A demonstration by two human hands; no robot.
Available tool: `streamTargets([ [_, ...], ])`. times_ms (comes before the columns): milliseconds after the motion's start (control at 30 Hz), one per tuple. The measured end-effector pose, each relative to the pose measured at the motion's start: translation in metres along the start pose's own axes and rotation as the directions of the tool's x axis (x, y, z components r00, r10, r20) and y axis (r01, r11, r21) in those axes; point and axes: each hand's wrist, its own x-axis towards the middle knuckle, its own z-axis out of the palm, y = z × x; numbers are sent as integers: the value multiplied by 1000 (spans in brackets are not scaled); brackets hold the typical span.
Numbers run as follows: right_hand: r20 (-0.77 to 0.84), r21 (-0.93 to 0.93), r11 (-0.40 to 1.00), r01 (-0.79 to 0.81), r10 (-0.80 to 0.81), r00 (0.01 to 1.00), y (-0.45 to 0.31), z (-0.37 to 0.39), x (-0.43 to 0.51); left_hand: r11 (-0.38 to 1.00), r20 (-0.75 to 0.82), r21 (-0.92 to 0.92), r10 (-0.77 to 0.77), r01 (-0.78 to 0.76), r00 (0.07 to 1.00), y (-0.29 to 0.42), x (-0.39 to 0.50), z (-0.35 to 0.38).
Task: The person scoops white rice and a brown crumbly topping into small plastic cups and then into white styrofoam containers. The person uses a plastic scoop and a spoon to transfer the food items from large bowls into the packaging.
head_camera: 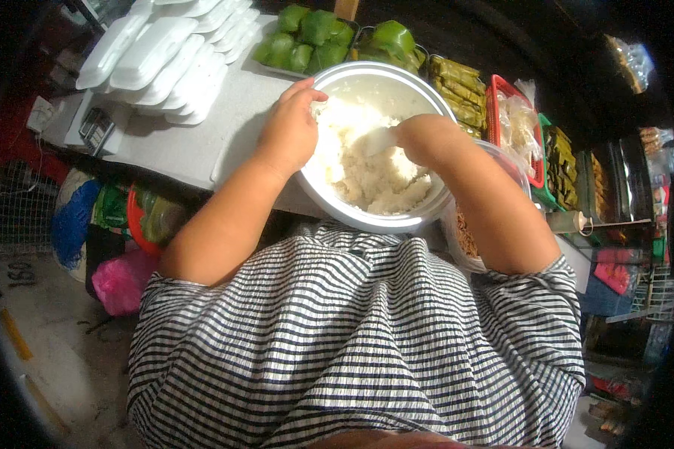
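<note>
A large round white tub point(370, 223) stands at the table's front edge, close to my body. Cooked white rice point(365, 174) covers its bottom and climbs its left side, where glare washes it out. My left hand point(295, 126) grips the tub's left rim, the fingertips reaching over it. Inside the tub, my right hand point(427, 140) holds a pale rice paddle point(379, 141), its blade against the rice. My fingers hide the paddle's handle. Partly under my right forearm sits a clear container point(465, 233) with brown shredded food.
White foam clamshell boxes point(157, 56) are piled at the back left, near a calculator point(95, 130). Behind the tub are green leaf-wrapped parcels point(314, 36) and yellowish leaf-wrapped rolls point(458, 92). To the right stand a red basket point(494, 112) with plastic bags and a squeeze bottle point(564, 221).
</note>
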Motion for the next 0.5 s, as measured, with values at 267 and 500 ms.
streamTargets([
  [267, 97, -63, 998, 27, -21, 995, -23, -63, -29, 999, 3, 46, -4, 4, 1000, 4, -1, -4],
  [500, 120, 33, 996, 83, -86, 989, -24, -12, 0, 999, 12, 31, -27, 27, 1000, 5, 0, -2],
])
